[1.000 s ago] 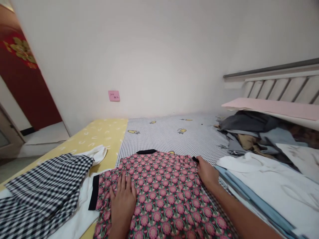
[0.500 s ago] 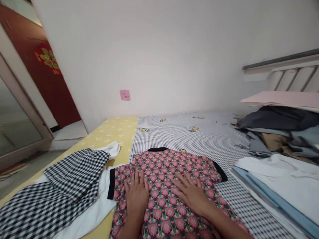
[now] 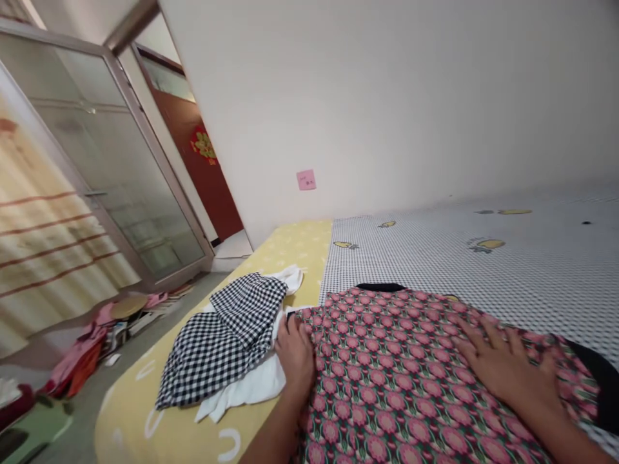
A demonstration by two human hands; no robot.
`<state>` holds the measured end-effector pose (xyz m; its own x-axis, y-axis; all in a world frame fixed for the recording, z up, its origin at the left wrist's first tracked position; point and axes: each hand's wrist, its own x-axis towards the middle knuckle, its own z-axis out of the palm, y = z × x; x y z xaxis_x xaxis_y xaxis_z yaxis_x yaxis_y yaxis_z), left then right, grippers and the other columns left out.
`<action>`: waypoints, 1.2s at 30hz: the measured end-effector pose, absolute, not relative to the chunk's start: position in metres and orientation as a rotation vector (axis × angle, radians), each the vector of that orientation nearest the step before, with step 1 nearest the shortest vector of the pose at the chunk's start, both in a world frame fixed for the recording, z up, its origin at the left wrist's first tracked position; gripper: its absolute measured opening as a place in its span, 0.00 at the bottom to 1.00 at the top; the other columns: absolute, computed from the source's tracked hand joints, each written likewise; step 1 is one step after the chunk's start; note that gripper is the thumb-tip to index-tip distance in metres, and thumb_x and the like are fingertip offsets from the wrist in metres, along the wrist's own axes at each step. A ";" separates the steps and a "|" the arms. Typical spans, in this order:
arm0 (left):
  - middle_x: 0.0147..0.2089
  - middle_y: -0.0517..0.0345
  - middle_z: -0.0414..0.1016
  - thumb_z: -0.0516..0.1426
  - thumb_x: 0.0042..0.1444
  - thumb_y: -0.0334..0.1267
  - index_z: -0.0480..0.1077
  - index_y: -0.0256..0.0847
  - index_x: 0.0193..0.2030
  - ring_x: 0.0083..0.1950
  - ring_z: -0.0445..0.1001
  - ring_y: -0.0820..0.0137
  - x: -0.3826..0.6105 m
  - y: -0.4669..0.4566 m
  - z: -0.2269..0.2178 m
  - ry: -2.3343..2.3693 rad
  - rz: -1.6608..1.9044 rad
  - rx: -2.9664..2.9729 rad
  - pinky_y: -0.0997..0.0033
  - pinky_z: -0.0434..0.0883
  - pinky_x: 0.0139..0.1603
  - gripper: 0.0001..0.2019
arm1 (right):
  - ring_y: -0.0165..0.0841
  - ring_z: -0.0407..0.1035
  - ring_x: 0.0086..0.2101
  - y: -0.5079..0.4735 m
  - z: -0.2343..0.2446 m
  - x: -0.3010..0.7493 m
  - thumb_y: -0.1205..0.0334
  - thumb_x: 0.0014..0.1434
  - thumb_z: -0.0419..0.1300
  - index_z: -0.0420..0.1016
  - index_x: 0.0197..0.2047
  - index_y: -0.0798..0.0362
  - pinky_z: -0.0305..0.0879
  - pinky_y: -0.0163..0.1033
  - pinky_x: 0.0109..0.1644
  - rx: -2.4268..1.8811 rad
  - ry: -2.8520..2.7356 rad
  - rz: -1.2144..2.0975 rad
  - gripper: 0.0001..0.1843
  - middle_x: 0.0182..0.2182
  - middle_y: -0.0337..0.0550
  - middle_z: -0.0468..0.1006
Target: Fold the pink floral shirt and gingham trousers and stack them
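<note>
A pink floral short-sleeved shirt (image 3: 387, 374) with black collar and cuffs lies spread out on the bed, its collar pointing at the wall. My left hand (image 3: 296, 354) rests over its left sleeve, fingers extended and covering most of that cuff. On the shirt's right side, near the other sleeve, my right hand (image 3: 512, 367) lies flat with fingers spread. Left of the shirt is a black-and-white checked garment (image 3: 222, 348), lying on a white garment (image 3: 246, 393) that reaches close to my left hand.
The bed has a yellow cover (image 3: 130, 406) on the left and a fine-checked sheet (image 3: 425, 258) with pineapple prints behind the shirt. A pink note (image 3: 306, 180) is stuck to the wall. Left stand a glass door (image 3: 120, 148) and a curtain (image 3: 48, 238), with items on the floor below.
The view has swung left, so the clothes piles on the right are out of sight. My left hand has slid left from the shirt's chest to its sleeve; my right hand has moved towards the right sleeve.
</note>
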<state>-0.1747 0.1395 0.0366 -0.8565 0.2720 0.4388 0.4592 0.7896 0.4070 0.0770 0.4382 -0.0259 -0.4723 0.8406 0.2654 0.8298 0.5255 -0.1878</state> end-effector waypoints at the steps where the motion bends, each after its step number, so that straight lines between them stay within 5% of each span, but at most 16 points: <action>1: 0.69 0.35 0.61 0.43 0.69 0.38 0.64 0.34 0.64 0.68 0.65 0.58 -0.187 0.135 0.042 -2.626 -0.740 -0.460 0.53 0.64 0.67 0.22 | 0.59 0.47 0.69 0.437 -0.025 0.077 0.37 0.65 0.32 0.55 0.73 0.38 0.35 0.76 0.67 -1.379 -2.429 0.042 0.38 0.73 0.43 0.51; 4: 0.63 0.34 0.64 0.53 0.65 0.40 0.66 0.32 0.61 0.58 0.73 0.56 -0.214 0.130 0.053 -2.669 -0.707 -0.432 0.58 0.72 0.57 0.21 | 0.59 0.47 0.69 0.432 -0.021 0.076 0.38 0.66 0.30 0.56 0.73 0.40 0.36 0.75 0.67 -1.396 -2.421 0.025 0.39 0.73 0.43 0.51; 7: 0.53 0.42 0.69 0.62 0.56 0.40 0.73 0.35 0.44 0.51 0.75 0.57 -0.219 0.136 0.061 -2.700 -0.658 -0.507 0.61 0.73 0.51 0.12 | 0.56 0.47 0.69 0.429 -0.017 0.075 0.39 0.66 0.31 0.57 0.72 0.40 0.35 0.74 0.67 -1.414 -2.437 -0.037 0.38 0.72 0.44 0.54; 9: 0.48 0.48 0.70 0.60 0.58 0.38 0.71 0.38 0.36 0.48 0.75 0.63 -0.212 0.142 0.068 -2.672 -0.629 -0.575 0.67 0.72 0.50 0.05 | 0.55 0.47 0.69 0.427 -0.017 0.074 0.41 0.67 0.33 0.57 0.72 0.40 0.33 0.74 0.68 -1.421 -2.443 -0.092 0.36 0.72 0.44 0.56; 12: 0.46 0.55 0.70 0.50 0.66 0.37 0.68 0.42 0.35 0.43 0.74 0.71 -0.202 0.140 0.082 -2.604 -0.560 -0.650 0.73 0.69 0.46 0.09 | 0.54 0.47 0.69 0.427 -0.017 0.073 0.42 0.67 0.33 0.57 0.72 0.40 0.31 0.73 0.68 -1.421 -2.452 -0.127 0.36 0.72 0.44 0.56; 16: 0.46 0.49 0.72 0.43 0.66 0.34 0.70 0.40 0.38 0.37 0.73 0.66 -0.208 0.112 0.100 -2.601 -0.372 -0.501 0.64 0.68 0.39 0.15 | 0.55 0.47 0.69 0.427 -0.018 0.074 0.41 0.67 0.35 0.57 0.72 0.40 0.33 0.73 0.68 -1.435 -2.460 -0.117 0.35 0.72 0.45 0.54; 18: 0.49 0.42 0.73 0.41 0.64 0.30 0.71 0.37 0.41 0.40 0.75 0.59 -0.214 0.095 0.104 -2.611 -0.279 -0.405 0.56 0.69 0.42 0.17 | 0.55 0.48 0.69 0.427 -0.018 0.074 0.41 0.67 0.36 0.57 0.72 0.40 0.32 0.73 0.68 -1.435 -2.455 -0.099 0.35 0.72 0.45 0.55; 21: 0.63 0.33 0.68 0.40 0.64 0.27 0.73 0.35 0.49 0.60 0.70 0.47 -0.212 0.084 0.099 -2.549 -0.167 -0.398 0.39 0.63 0.59 0.21 | 0.55 0.46 0.69 0.427 -0.019 0.074 0.40 0.67 0.35 0.57 0.72 0.40 0.30 0.73 0.68 -1.415 -2.437 -0.083 0.36 0.71 0.45 0.56; 24: 0.75 0.44 0.55 0.41 0.65 0.28 0.68 0.42 0.62 0.76 0.50 0.51 -0.181 0.100 0.080 -2.329 -0.072 -0.796 0.35 0.45 0.72 0.25 | 0.55 0.47 0.69 0.427 -0.019 0.073 0.40 0.67 0.35 0.57 0.72 0.40 0.31 0.73 0.69 -1.416 -2.429 -0.107 0.36 0.72 0.44 0.55; 26: 0.77 0.52 0.51 0.43 0.67 0.30 0.57 0.51 0.71 0.78 0.46 0.59 -0.149 0.120 0.062 -2.158 -0.054 -1.247 0.40 0.42 0.76 0.27 | 0.55 0.47 0.69 0.428 -0.018 0.073 0.40 0.67 0.34 0.58 0.72 0.40 0.32 0.73 0.68 -1.414 -2.433 -0.127 0.36 0.72 0.44 0.55; 29: 0.77 0.63 0.49 0.43 0.70 0.43 0.44 0.59 0.74 0.77 0.48 0.68 -0.112 0.152 0.036 -2.096 -0.079 -1.851 0.51 0.50 0.76 0.27 | 0.56 0.48 0.69 0.430 -0.019 0.074 0.40 0.67 0.35 0.56 0.73 0.40 0.34 0.73 0.68 -1.424 -2.457 -0.135 0.36 0.72 0.45 0.55; 32: 0.76 0.60 0.51 0.40 0.70 0.53 0.49 0.56 0.73 0.76 0.51 0.65 -0.121 0.183 0.022 -2.386 -0.158 -1.871 0.48 0.56 0.74 0.27 | 0.55 0.48 0.69 0.434 -0.021 0.077 0.40 0.67 0.35 0.54 0.73 0.38 0.36 0.72 0.68 -1.440 -2.480 -0.128 0.36 0.73 0.43 0.53; 36: 0.76 0.56 0.52 0.42 0.69 0.53 0.54 0.55 0.72 0.76 0.51 0.58 -0.179 0.223 0.017 -2.588 -0.198 -1.425 0.41 0.51 0.75 0.26 | 0.55 0.47 0.69 0.439 -0.025 0.080 0.38 0.67 0.34 0.52 0.74 0.36 0.38 0.72 0.68 -1.466 -2.512 -0.099 0.36 0.73 0.40 0.51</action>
